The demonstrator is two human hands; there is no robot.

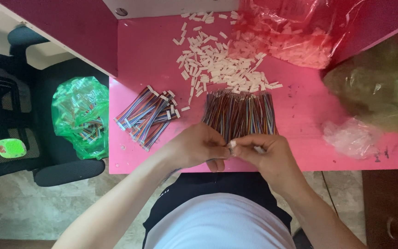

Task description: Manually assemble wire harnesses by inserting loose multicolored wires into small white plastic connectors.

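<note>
Both hands pinching one small white connector at near edge of pink table.

Head view: left hand [194, 147] and right hand [266, 154] closed, fingertips meeting on white connector [231, 144], just in front of loose wire bundle [239, 113] on pink table [300, 110]. Finished wire bunch [148, 115] to left, pile of white connectors [222, 60] beyond, clear bag of connectors [295, 32] far right, green bag [80, 115] on chair.

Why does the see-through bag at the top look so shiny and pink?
In the head view, daylight glares off the crinkled clear plastic bag of white connectors, and the pink table tints it; the fingertips of the left hand and right hand are slightly blurred, and the loose white plastic connectors look washed out.
</note>
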